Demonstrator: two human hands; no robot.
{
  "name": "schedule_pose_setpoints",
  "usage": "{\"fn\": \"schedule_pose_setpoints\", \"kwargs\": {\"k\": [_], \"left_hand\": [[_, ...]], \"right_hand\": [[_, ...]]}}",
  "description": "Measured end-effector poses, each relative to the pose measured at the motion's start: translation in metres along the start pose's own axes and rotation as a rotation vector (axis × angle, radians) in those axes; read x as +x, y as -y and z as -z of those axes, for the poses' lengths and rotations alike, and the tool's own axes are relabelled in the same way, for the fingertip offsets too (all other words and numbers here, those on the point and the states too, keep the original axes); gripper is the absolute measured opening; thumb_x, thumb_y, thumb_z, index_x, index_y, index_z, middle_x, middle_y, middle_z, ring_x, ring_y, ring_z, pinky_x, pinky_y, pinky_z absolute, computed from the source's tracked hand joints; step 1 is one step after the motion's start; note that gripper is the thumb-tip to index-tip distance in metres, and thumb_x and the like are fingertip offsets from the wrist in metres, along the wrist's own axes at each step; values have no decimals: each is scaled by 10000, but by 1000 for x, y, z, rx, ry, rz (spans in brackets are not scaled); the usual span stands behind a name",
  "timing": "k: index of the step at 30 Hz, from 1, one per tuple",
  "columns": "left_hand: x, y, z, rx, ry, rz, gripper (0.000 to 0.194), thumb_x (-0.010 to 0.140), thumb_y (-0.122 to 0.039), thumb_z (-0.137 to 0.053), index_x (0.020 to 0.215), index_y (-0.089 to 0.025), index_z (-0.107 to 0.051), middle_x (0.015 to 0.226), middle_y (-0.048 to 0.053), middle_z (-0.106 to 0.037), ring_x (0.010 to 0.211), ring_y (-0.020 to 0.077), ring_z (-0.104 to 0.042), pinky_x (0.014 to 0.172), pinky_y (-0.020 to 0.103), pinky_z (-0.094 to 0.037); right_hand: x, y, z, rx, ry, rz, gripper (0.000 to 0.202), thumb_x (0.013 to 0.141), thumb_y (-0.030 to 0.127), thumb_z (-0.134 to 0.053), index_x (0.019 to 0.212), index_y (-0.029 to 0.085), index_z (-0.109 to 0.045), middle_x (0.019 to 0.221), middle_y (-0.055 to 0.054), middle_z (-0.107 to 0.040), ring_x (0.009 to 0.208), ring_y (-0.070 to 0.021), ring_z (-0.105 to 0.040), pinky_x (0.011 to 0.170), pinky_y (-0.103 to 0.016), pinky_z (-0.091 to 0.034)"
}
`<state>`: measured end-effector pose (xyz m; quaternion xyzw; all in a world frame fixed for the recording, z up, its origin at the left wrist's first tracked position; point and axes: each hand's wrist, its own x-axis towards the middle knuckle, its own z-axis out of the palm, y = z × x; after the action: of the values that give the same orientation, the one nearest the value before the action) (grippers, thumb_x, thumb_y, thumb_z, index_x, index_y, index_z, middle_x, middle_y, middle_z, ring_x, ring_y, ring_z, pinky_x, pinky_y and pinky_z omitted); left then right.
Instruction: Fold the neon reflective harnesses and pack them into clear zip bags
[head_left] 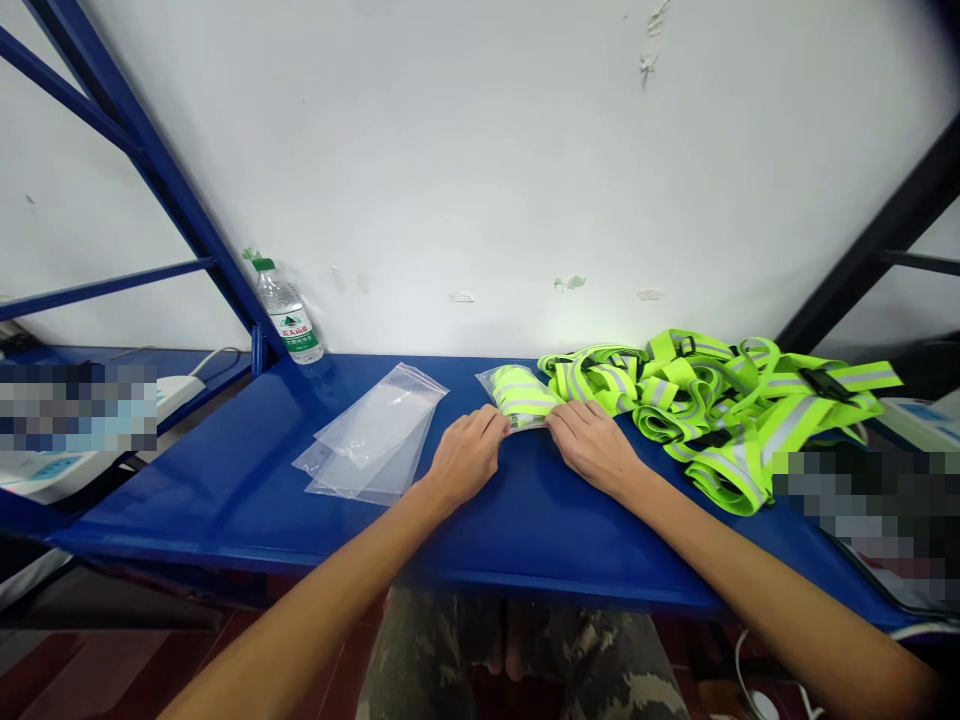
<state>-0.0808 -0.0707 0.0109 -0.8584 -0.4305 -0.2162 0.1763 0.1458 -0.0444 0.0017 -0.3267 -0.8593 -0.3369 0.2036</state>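
Note:
On the blue table, a clear plastic bag (pixel 491 380) holds a folded neon-yellow reflective strap (pixel 523 392) with silver stripes. My left hand (pixel 471 450) pinches the bag's near edge at its left corner. At the right corner of the same edge, my right hand (pixel 589 440) grips with closed fingers. Just past my right hand lies a heap of neon-yellow reflective straps (pixel 675 400), some rolled and some loose, with black buckles. Left of my left hand rest several flat clear zip bags (pixel 382 430), overlapping each other.
A water bottle (pixel 294 315) with a green cap stands at the table's back left against the white wall (pixel 480 180). Blue metal posts (pixel 172 190) rise at the left, dark ones at the right. The blue table's (pixel 247 520) front edge runs above my knees.

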Motion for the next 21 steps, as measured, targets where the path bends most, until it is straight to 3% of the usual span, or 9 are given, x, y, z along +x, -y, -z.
{"fn": "schedule_pose_setpoints", "kwargs": {"k": [7, 14, 21], "left_hand": [[-1, 10, 2, -132, -110, 201, 130, 950, -139, -385, 933, -178, -508, 948, 60, -581, 840, 177, -563, 751, 302, -462], [2, 4, 4, -159, -74, 114, 124, 944, -170, -385, 965, -176, -507, 1005, 82, -571, 919, 201, -550, 815, 330, -458], [1, -1, 2, -1, -22, 4, 114, 935, -232, -460, 948, -165, -551, 1019, 93, -598, 904, 220, -520, 740, 355, -408]], "right_hand": [[-23, -27, -1, 59, -1, -98, 156, 892, 87, -494, 912, 102, -648, 904, -129, -642, 900, -246, -521, 764, -345, -359], [-18, -14, 2, 132, 5, -81, 133, 908, 178, -530, 942, 118, -643, 915, -110, -647, 901, -239, -530, 785, -356, -364], [-19, -17, -1, 146, -38, -30, 150, 918, 125, -499, 902, 129, -648, 871, -107, -649, 887, -234, -518, 771, -361, -355]]}}
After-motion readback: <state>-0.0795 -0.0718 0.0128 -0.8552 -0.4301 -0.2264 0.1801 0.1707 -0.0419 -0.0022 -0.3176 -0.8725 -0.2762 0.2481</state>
